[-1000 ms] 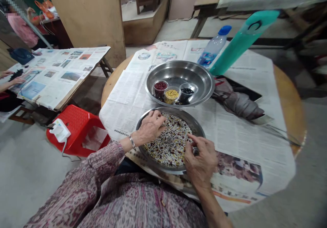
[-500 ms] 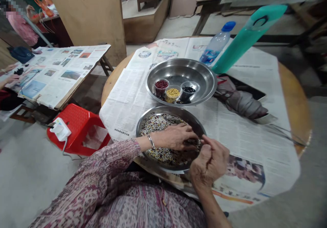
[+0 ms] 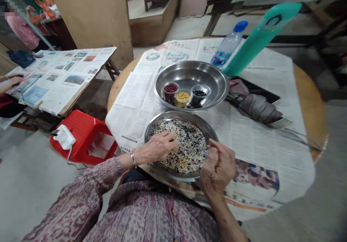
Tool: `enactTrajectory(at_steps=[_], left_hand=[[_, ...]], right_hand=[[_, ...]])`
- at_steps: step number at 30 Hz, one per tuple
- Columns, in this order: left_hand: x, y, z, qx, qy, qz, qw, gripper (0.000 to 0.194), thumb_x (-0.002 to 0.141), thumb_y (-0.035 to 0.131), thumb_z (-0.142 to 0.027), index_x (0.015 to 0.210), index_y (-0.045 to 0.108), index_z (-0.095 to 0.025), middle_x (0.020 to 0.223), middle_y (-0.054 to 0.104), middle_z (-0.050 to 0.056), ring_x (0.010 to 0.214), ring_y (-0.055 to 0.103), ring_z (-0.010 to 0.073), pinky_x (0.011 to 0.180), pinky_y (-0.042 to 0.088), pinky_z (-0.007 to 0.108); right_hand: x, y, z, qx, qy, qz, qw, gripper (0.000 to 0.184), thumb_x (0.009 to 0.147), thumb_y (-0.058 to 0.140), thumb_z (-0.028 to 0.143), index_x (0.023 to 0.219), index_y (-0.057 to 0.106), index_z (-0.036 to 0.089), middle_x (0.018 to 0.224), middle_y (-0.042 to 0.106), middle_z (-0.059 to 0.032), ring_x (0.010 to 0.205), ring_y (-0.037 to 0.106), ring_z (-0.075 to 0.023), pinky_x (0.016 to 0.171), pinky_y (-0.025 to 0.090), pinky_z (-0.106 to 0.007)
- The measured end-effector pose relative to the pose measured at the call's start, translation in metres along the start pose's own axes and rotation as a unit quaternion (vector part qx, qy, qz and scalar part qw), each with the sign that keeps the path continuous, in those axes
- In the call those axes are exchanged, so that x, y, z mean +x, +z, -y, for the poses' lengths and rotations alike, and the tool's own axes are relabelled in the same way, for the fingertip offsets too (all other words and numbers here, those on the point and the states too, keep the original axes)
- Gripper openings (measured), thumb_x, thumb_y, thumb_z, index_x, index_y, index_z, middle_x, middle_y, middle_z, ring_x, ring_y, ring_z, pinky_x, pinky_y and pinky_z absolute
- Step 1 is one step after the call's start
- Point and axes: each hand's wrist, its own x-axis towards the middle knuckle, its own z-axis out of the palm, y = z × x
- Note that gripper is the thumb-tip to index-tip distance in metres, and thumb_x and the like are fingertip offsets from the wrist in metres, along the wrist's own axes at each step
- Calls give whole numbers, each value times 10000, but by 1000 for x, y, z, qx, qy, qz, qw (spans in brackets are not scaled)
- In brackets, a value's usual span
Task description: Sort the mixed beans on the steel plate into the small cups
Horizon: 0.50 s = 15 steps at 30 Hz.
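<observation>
A shallow steel basin (image 3: 151, 124) in front of me holds mixed white, yellow, dark red and black grains and beans (image 3: 187, 148). Over its left side is my left hand (image 3: 158, 147), fingers bent and drawn together at the surface of the mix; whatever they pinch is too small to make out. My right hand (image 3: 218, 166) is closed at the basin's right rim, its palm side hidden from me. Behind stands a larger steel basin (image 3: 214, 77) with three clear cups: red beans (image 3: 170, 88), yellow beans (image 3: 183, 97) and black beans (image 3: 199, 93).
Newspaper (image 3: 130, 101) covers the round table. A water bottle (image 3: 230, 45), a tall teal container (image 3: 262, 38) and a folded grey umbrella (image 3: 257, 106) stand or lie behind and right. A red stool (image 3: 78, 133) bears a power strip (image 3: 64, 137). Other people sit at the left table (image 3: 73, 68).
My left hand has swept leftward across the basin from its right side, uncovering the beans there. My right hand stays closed by the right rim.
</observation>
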Motion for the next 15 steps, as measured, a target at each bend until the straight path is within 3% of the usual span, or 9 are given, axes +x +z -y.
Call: enactTrajectory(at_steps=[2,5,9,12,15], left_hand=[[-13,-5,2,-50,-17,-3,999,181,950,543,-219,1121,562,-164,1144,545,84,1068,531,192,954,463,318],[-21,-3,-4,-93,26,28,995,313,925,613,-282,1207,528,-175,1177,529,92,1053,556,196,886,498,301],[-3,14,-18,-78,92,70,990,212,969,487,-179,1164,569,-185,1102,562,73,890,597,160,719,502,260],[22,21,-20,-51,62,36,996,211,989,418,-174,1131,576,-171,1108,554,79,855,598,149,665,487,249],[44,17,-12,-32,-22,-12,999,226,1004,385,-203,1120,572,-152,1123,536,94,896,584,161,697,502,269]], right_hand=[[0,0,1,0,-1,2,1000,339,964,431,332,1083,680,136,984,674,-129,978,622,-220,900,484,-412],[0,0,-1,-3,7,10,1000,339,963,433,340,1090,676,140,994,675,-127,976,622,-220,898,483,-414],[-2,0,-3,1,15,19,1000,347,959,437,355,1105,665,139,992,669,-124,989,615,-228,901,471,-415],[-2,1,-4,3,13,18,1000,341,958,443,350,1105,665,137,984,669,-123,983,616,-227,903,471,-414],[-2,1,-3,3,10,13,1000,331,956,456,335,1102,670,129,984,673,-128,979,620,-223,904,476,-408]])
